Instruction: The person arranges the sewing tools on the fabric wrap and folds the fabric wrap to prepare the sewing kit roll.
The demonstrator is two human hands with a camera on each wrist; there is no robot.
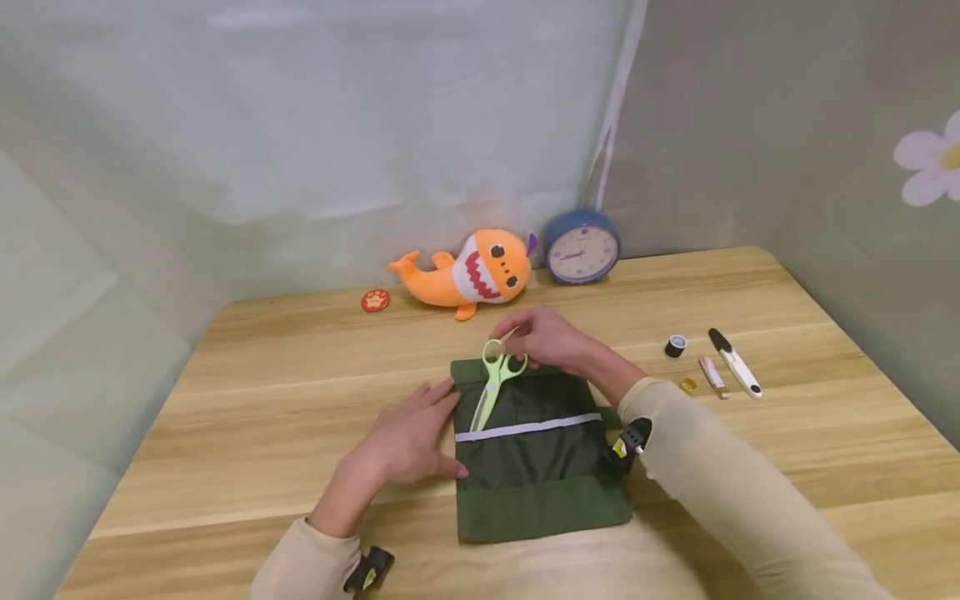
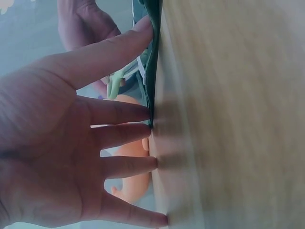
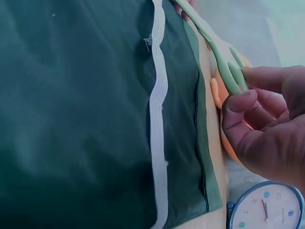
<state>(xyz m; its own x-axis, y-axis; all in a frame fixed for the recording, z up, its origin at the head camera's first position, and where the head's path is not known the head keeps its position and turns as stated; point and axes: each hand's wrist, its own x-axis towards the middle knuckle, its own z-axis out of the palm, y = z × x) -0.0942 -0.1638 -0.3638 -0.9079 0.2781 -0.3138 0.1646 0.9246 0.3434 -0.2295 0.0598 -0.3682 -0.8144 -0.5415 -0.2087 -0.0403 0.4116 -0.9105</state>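
Note:
A dark green fabric pouch (image 1: pixel 540 508) lies flat on the table, a white elastic band (image 1: pixel 528 427) running across its middle. Light green scissors (image 1: pixel 491 392) slant over its upper left part, their blade tips at the band. By the handle loops, my right hand (image 1: pixel 543 337) pinches the scissors between thumb and fingers, also seen in the right wrist view. My left hand (image 1: pixel 412 433) rests at the pouch's left edge with spread, straight fingers; its thumb and forefinger touch the fabric, and other fingertips meet the table in the left wrist view.
An orange plush shark (image 1: pixel 480 271), a blue clock (image 1: pixel 582 247) and a round red badge (image 1: pixel 375 301) sit along the back. On the right lie a black thread spool (image 1: pixel 675 347), a yellow ring (image 1: pixel 687 385), a small pinkish tool (image 1: pixel 714 377) and a black-and-white seam ripper-like tool (image 1: pixel 735 363).

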